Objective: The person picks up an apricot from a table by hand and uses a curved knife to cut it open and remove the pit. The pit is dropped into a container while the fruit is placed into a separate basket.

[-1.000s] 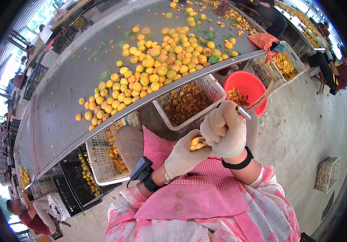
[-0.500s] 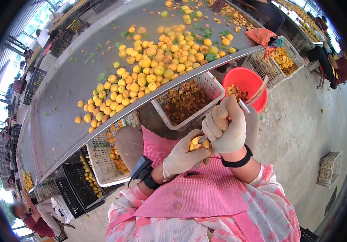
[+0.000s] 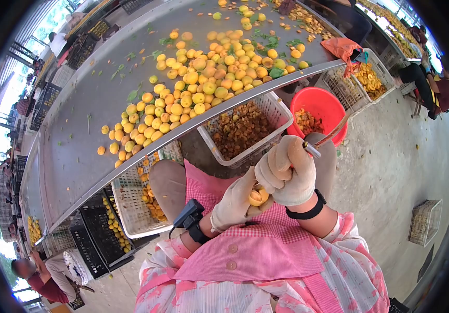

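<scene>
My left hand [image 3: 234,203], in a pale work glove, is closed around a cut-open apricot [image 3: 258,196] in front of my pink apron. My right hand [image 3: 287,169], gloved the same way, presses against the left one and is closed around a thin hand tool [image 3: 311,149]. Only the metal end of the tool's handle shows above the fist; its working end is hidden behind the fingers and the fruit. Just beyond my right hand stands a red bucket [image 3: 334,104] with apricot pieces inside.
A metal table [image 3: 83,141] carries a heap of whole apricots [image 3: 198,86] and loose leaves. Under its edge stand a white crate [image 3: 217,148] of brown pieces and another crate [image 3: 125,206] with apricot halves. An orange bag [image 3: 339,48] lies at the table corner. Other people sit farther off.
My right hand has lowered and drawn in closer over the left. The tool's metal part that showed at the apricot is now hidden, and the fruit's cut opening faces up more.
</scene>
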Action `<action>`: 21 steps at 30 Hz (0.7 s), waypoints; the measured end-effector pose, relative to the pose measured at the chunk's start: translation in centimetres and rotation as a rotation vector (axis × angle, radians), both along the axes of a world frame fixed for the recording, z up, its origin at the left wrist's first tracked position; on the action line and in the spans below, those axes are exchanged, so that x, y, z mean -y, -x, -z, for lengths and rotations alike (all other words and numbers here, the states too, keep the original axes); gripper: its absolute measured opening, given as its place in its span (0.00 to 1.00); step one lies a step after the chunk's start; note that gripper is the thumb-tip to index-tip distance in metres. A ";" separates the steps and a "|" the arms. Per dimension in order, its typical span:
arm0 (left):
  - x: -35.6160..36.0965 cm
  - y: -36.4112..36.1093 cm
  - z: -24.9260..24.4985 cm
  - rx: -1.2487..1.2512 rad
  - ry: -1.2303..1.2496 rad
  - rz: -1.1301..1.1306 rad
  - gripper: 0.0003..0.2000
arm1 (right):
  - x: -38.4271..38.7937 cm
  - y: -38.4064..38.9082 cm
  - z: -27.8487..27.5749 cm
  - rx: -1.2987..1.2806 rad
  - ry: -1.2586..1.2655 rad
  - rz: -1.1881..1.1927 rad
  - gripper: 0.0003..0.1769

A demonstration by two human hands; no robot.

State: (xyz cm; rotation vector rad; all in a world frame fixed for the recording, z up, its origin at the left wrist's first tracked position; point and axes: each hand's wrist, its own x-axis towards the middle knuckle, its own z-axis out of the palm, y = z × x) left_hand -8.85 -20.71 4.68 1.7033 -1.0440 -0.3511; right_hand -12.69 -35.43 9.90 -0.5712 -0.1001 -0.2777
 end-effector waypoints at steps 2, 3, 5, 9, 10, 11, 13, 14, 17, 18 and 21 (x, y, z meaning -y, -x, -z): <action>0.0 -0.2 -0.9 -0.089 -0.029 0.089 0.34 | 0.2 0.0 0.4 0.013 -0.027 -0.054 0.26; -0.1 -0.2 -0.8 -0.091 -0.030 0.089 0.34 | 0.3 0.1 0.6 0.011 -0.028 -0.054 0.26; -0.3 -0.2 -0.7 -0.108 -0.092 0.119 0.35 | 0.4 0.1 0.9 0.023 -0.055 -0.091 0.26; -0.3 -0.5 -1.2 -0.241 -0.113 0.178 0.32 | 0.4 0.0 0.7 -0.015 -0.114 -0.107 0.26; -0.4 -0.6 -1.1 -0.321 -0.130 0.196 0.32 | 0.5 -0.1 0.9 -0.006 -0.116 -0.109 0.26; -0.4 -0.6 -1.0 -0.400 -0.147 0.214 0.32 | 0.5 -0.1 1.0 0.003 -0.118 -0.111 0.26; -0.5 -0.7 -0.2 -0.552 -0.037 0.233 0.24 | 0.6 -0.3 0.4 -0.027 -0.052 -0.023 0.25; -0.4 -0.7 -0.4 -0.704 0.076 0.251 0.18 | 0.6 -0.4 0.1 -0.058 0.014 0.066 0.25; -0.5 -1.7 -2.2 -1.003 0.166 0.218 0.21 | 1.7 -0.2 -1.4 -0.180 0.167 0.281 0.24; -0.5 -1.9 -2.5 -1.215 0.314 0.206 0.22 | 2.3 0.1 -1.4 -0.207 0.231 0.290 0.21; -1.0 -2.1 -2.4 -0.929 0.292 0.030 0.26 | 1.7 0.4 -2.8 -0.593 0.387 0.252 0.15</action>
